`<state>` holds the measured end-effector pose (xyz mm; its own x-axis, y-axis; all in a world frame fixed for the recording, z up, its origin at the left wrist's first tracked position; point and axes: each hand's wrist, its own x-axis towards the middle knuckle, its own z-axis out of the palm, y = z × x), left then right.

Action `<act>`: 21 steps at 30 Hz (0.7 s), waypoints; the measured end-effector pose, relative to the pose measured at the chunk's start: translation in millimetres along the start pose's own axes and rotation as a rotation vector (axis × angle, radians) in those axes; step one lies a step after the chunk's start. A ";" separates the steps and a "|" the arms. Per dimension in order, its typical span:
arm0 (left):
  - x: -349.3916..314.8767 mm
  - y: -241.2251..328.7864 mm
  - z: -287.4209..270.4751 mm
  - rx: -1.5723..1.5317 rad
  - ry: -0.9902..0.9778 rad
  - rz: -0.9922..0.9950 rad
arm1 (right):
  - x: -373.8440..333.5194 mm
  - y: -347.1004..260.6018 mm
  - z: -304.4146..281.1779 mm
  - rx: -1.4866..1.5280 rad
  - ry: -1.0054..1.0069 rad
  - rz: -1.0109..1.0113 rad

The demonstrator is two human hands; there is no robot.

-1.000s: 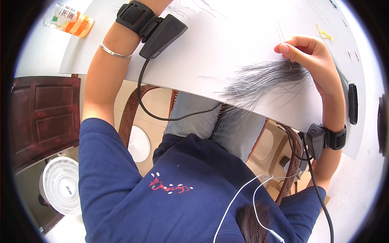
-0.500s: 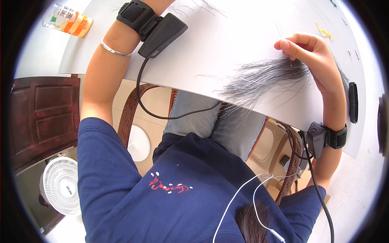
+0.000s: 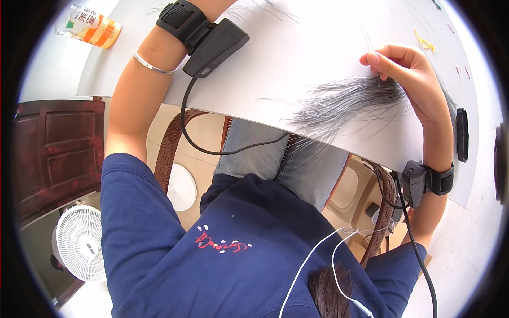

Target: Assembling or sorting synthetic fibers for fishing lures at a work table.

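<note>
My right hand [image 3: 407, 68] is closed in a pinch above the right part of the white table [image 3: 286, 69]. Between thumb and forefinger runs a thin pale strand [image 3: 367, 38], its upper end pointing away from me and a short end showing below the fingers. Just under this hand lies a loose bundle of grey fibres [image 3: 355, 100], fanned out to the left, some ends hanging over the near table edge. My left forearm [image 3: 139, 87] reaches past the upper edge of the view, so that hand is out of sight.
A bottle with an orange label [image 3: 95, 29] lies at the far left. Yellow strings [image 3: 424, 41] and a black oblong object [image 3: 462, 134] are on the right. Black cables [image 3: 233, 153] hang from both wrist-worn devices. Stray fibres lie at the far side.
My left forearm has shifted slightly right and nearer, along with its wrist device. My right hand keeps its pinch, with the fingertips barely moved.
</note>
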<state>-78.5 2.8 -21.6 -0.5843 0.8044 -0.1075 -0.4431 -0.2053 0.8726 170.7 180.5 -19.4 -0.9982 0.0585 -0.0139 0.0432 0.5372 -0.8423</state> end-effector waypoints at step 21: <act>3.7 -3.3 -4.3 -0.275 -0.016 0.001 | -0.6 -0.6 -0.1 -0.014 -0.030 -0.020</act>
<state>-82.1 4.1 -26.9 -0.5753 0.8122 -0.0972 -0.6116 -0.3482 0.7104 171.2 180.2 -18.9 -0.9997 0.0224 -0.0138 0.0239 0.5500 -0.8349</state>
